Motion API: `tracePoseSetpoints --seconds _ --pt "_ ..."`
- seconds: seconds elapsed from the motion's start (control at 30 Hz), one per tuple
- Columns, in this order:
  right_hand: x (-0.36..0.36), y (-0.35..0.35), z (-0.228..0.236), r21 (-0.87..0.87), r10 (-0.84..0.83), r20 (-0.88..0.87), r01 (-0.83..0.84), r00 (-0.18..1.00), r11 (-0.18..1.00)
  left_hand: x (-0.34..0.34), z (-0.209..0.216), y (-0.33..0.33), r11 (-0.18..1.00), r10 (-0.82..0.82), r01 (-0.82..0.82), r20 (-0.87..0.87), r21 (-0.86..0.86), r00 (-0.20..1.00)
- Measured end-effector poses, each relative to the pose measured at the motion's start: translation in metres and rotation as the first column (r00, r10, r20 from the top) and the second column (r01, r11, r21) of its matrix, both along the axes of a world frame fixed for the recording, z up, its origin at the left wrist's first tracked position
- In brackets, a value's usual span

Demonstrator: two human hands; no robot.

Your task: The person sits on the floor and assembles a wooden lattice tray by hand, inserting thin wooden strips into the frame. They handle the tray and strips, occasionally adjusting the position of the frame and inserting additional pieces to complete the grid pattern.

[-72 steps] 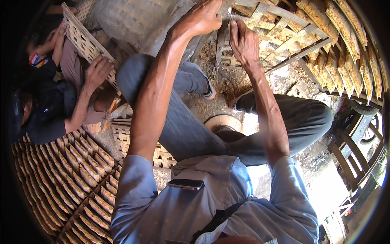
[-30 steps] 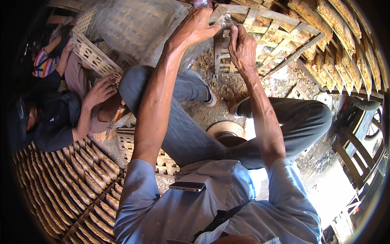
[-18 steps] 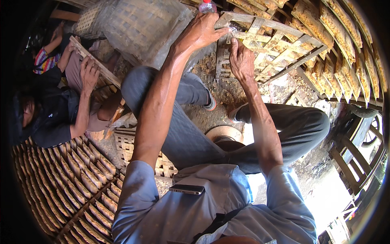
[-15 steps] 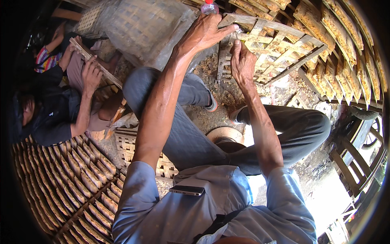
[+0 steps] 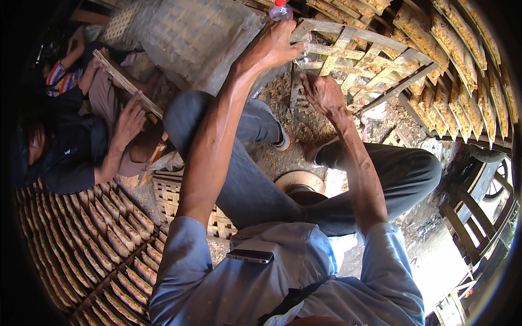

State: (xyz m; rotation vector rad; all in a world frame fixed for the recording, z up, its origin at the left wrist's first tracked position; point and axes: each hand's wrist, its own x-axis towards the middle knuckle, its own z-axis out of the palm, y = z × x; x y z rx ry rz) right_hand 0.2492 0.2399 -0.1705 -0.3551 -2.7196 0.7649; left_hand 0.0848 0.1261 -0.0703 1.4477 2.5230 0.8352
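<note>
Stacked racks of drying crackers (image 5: pixel 98 244) surround you; your left hand (image 5: pixel 272 46) grips the far bamboo lattice frame (image 5: pixel 370 54), right hand (image 5: pixel 323 95) pinches something thin just beneath it

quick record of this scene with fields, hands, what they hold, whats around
setting: person seated on the ground, legs bent, seen from above
left hand: left hand closed in a grip on the top edge of the woven bamboo rack
right hand: right hand against the rack's slats, fingers pinched; what it pinches is too small to tell
rack: tilted, propped in front of the knees
nearby: plastic bottle with red cap beyond the left hand; round stool between the legs; phone in the shirt pocket
other person: at left, holding another rack
</note>
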Motion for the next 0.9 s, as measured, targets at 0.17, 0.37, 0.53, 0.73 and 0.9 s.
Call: tracePoseSetpoints --seconds 0.17,0.37,0.53,0.73,0.9 --pt "0.005 0.002 0.018 -0.105 -0.100 0.069 0.106 0.993 0.989 -0.001 -0.002 0.003 1.000 -0.005 0.005 0.039 0.000 0.999" --pt "0.007 0.003 -0.008 -0.160 0.040 0.074 -0.028 0.996 0.987 -0.005 -0.008 0.002 1.000 -0.009 0.009 0.024 0.019 1.000" --pt "0.008 0.005 -0.027 -0.099 0.088 0.268 -0.064 0.959 0.993 -0.002 -0.001 0.016 0.999 -0.038 0.037 0.031 0.029 0.999" --pt "0.018 -0.004 -0.049 -0.119 0.031 0.043 -0.026 0.999 0.993 -0.005 -0.004 0.010 1.000 -0.012 0.011 0.030 0.013 0.999" --pt "0.053 0.012 -0.138 -0.049 0.220 0.106 -0.216 0.970 0.975 -0.004 -0.007 0.011 0.999 -0.020 0.019 0.036 0.029 0.999"
